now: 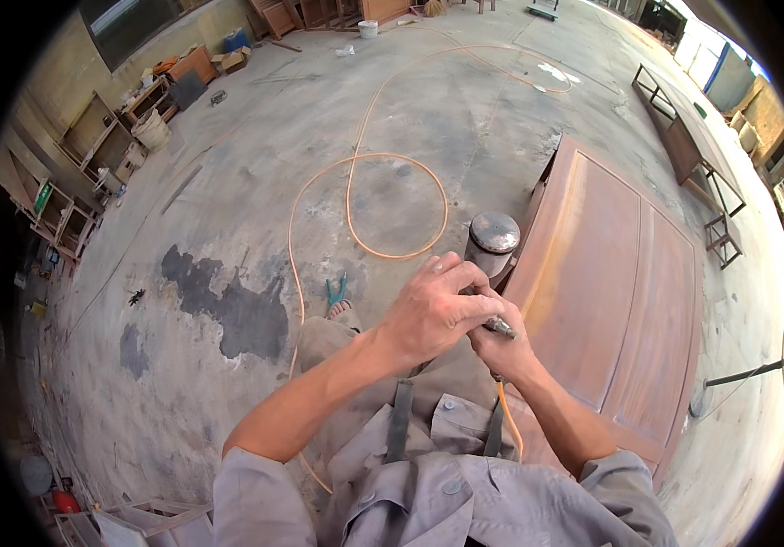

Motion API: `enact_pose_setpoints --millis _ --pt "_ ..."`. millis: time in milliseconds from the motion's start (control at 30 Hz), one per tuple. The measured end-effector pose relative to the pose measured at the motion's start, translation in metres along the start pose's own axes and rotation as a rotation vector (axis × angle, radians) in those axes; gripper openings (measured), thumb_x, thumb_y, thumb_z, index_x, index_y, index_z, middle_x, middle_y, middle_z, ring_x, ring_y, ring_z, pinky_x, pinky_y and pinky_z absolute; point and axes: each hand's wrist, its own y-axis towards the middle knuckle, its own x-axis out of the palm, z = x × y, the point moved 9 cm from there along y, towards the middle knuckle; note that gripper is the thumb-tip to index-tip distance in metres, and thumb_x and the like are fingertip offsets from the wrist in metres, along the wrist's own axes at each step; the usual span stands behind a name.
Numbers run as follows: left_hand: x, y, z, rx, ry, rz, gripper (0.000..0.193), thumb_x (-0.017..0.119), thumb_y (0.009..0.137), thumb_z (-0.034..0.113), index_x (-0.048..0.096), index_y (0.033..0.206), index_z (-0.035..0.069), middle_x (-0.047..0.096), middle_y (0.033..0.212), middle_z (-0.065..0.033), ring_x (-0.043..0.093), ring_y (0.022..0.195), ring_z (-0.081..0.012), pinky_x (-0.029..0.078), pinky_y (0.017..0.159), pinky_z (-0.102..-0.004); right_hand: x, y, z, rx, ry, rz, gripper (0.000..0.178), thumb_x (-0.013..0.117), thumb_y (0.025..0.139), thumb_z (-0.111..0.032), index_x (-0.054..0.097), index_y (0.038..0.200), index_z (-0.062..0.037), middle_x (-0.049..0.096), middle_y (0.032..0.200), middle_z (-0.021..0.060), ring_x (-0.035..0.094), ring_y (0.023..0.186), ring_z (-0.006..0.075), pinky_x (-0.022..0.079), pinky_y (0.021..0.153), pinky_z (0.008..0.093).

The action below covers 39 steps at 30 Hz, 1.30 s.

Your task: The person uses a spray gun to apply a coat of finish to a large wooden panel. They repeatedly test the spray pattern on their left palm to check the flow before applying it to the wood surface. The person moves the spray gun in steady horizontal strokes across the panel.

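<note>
A spray gun (500,326) with a round metal cup (492,239) on top is in front of my body. My right hand (512,345) is closed round the gun's body, which it mostly hides. My left hand (437,305) reaches across to the same gun, its fingers bent and pinching at a part just below the cup. What exactly those fingertips grip is covered. From under my right hand an orange air hose (512,424) runs down past my clothes. Just right of both hands lies a reddish-brown wooden panelled piece (665,301), with a yellowish streak along its near-left side.
The hose loops (446,205) across the stained concrete floor (228,173). My foot (342,310) is beside a teal forked thing. Long dark wooden frames (684,137) stand at right; a white bucket (368,29) and furniture parts stand at the back, more frames (68,219) at left.
</note>
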Motion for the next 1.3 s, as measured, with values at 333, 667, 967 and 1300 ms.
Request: enact_pose_setpoints --millis 333,667,967,1300 --pt "-0.015 -0.026 -0.001 -0.145 0.008 0.104 0.036 0.08 0.076 0.007 0.079 0.111 0.017 0.066 0.104 -0.0012 0.055 0.1 -0.0259 0.046 0.087 -0.0387 0.021 0.004 -0.003 -0.031 -0.035 -0.097 0.037 0.06 0.083 0.009 0.062 0.119 0.0015 0.066 0.096 0.0066 0.06 0.092 0.0104 0.051 0.077 0.0283" --pt "-0.001 -0.022 0.027 0.044 0.162 0.011 0.035 0.075 0.071 0.003 0.079 0.102 0.018 0.065 0.104 0.0015 0.053 0.106 -0.0265 0.042 0.09 -0.0403 0.028 -0.005 -0.009 -0.077 0.084 -0.085 0.034 0.071 0.08 0.003 0.063 0.113 0.0002 0.069 0.097 0.0068 0.063 0.089 0.0121 0.054 0.076 0.0316" --pt "0.003 -0.022 0.024 0.054 0.011 0.069 0.02 0.074 0.077 0.011 0.08 0.096 0.012 0.066 0.101 -0.0075 0.059 0.1 -0.028 0.047 0.081 -0.0428 0.021 -0.009 -0.014 -0.236 -0.159 -0.061 0.03 0.07 0.092 -0.005 0.063 0.121 -0.0016 0.07 0.097 0.0089 0.068 0.09 0.0156 0.055 0.077 0.0337" --pt "-0.048 -0.077 -0.101 -0.591 -1.721 0.621 0.096 0.012 0.102 0.072 0.013 0.161 -0.003 0.023 0.166 -0.021 0.021 0.156 -0.03 0.017 0.13 -0.0408 0.04 -0.034 -0.058 0.007 0.088 -0.207 0.035 0.061 0.105 -0.02 0.06 0.135 -0.0014 0.074 0.092 0.0095 0.073 0.089 0.0169 0.056 0.08 0.0315"
